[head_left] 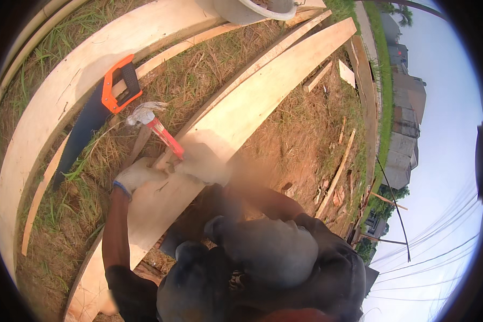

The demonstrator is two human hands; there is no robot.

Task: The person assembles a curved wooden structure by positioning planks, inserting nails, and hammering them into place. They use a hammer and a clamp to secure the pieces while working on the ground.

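A long pale wooden plank [252, 107] runs slantwise in front of me, from the lower left to the upper right. My left hand [139, 176], in a whitish work glove with a blue cuff, lies at its left edge. Its fingers are drawn together near a small piece of wood [166, 161]; what they pinch is too small to make out. Over the plank, my gloved right hand [205, 163] is smeared by motion and closed at the lower end of a claw hammer's red handle [167, 139]. The hammer's metal head [144, 112] points up and left, above the grass.
A handsaw [94, 121] with an orange and black handle leans across wood strips on the left. Another broad plank [53, 112] curves behind it. A grey bucket [255, 11] stands at the top. Scrap sticks [336, 174] lie on the bare soil to the right.
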